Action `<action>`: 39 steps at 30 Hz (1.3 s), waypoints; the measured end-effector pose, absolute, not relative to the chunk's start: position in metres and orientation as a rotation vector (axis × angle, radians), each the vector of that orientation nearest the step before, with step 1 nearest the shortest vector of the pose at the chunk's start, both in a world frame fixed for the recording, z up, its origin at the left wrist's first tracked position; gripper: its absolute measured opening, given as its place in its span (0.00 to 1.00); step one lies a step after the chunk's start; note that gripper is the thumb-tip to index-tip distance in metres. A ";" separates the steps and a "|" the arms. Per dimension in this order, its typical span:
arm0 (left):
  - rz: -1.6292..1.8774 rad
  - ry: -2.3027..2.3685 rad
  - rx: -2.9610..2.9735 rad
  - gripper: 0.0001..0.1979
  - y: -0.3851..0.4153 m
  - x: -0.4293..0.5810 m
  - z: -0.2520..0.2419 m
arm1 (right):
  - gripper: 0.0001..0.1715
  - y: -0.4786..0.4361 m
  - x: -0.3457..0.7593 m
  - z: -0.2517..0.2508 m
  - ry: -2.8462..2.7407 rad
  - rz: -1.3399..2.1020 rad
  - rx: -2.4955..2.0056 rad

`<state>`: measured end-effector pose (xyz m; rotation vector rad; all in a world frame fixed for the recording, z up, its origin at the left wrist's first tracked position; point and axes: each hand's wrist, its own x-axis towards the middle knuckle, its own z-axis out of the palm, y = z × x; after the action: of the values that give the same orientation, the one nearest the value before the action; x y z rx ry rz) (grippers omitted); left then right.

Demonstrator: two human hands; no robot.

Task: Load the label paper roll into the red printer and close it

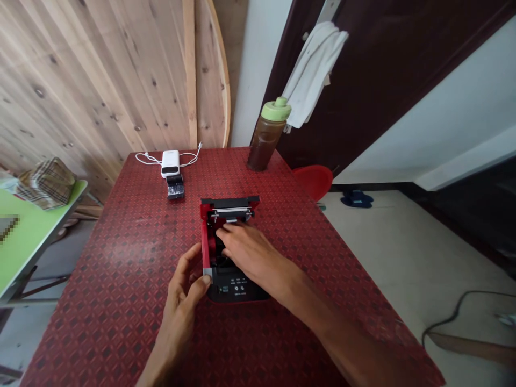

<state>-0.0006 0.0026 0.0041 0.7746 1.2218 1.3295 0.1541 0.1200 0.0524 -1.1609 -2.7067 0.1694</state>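
A small red and black thermal printer (229,285) sits on the red patterned table (121,258) with its black-edged lid standing open at the far side. My left hand (183,285) grips the printer's near left side wall, with the thumb on a grey corner. My right hand (245,250) reaches over from the right, its fingers inside the open compartment. The hand hides most of the interior, so I cannot tell whether it holds anything there. The black button panel on the front stays visible.
Beyond the printer lie a white power bank (170,164) with a white cable and a small black box (175,186). A brown bottle with a green lid (268,137) stands at the far edge. A green table (24,252) with a plaid cap (46,184) is at left.
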 end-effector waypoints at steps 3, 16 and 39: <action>1.348 1.218 0.783 0.29 0.003 0.000 0.003 | 0.16 0.123 0.149 0.050 -2.754 0.140 -1.169; 1.316 1.266 0.793 0.28 0.001 -0.001 0.006 | 0.05 0.102 0.161 0.066 -2.586 0.022 -1.200; 1.304 1.372 0.771 0.31 0.003 -0.002 -0.001 | 0.07 0.116 0.242 -0.012 -1.641 0.771 -1.470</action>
<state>-0.0017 0.0029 -0.0012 0.7707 1.3718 1.3042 0.2420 0.1157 -0.0121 -1.4698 -1.6412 0.7714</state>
